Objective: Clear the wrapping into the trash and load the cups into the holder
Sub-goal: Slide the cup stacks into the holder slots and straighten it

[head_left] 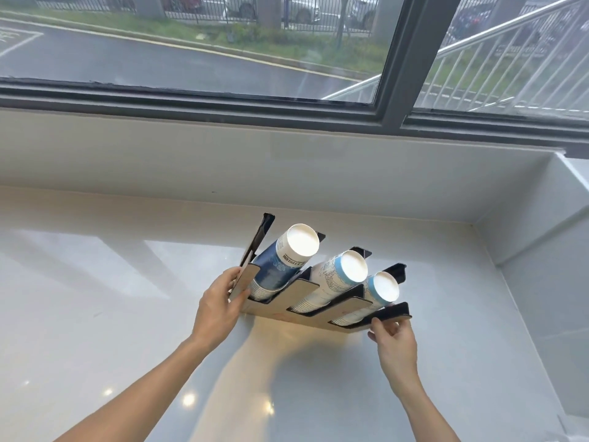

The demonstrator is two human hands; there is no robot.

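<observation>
A black cup holder (pixel 299 290) with three slanted slots sits on the white counter (pixel 95 298). Each slot carries a stack of paper cups lying bottoms-up: a dark blue stack (pixel 280 263) on the left, a light blue and white stack (pixel 334 282) in the middle, and a smaller stack (pixel 373 295) on the right. My left hand (pixel 218 307) grips the holder's left end panel. My right hand (pixel 395 341) pinches the holder's front right corner. No wrapping is in view.
A white wall ledge (pixel 287 161) runs behind the counter under a dark-framed window (pixel 395 74). A white side wall (pixel 548 266) closes the counter on the right. Bare glossy counter lies left of and in front of the holder.
</observation>
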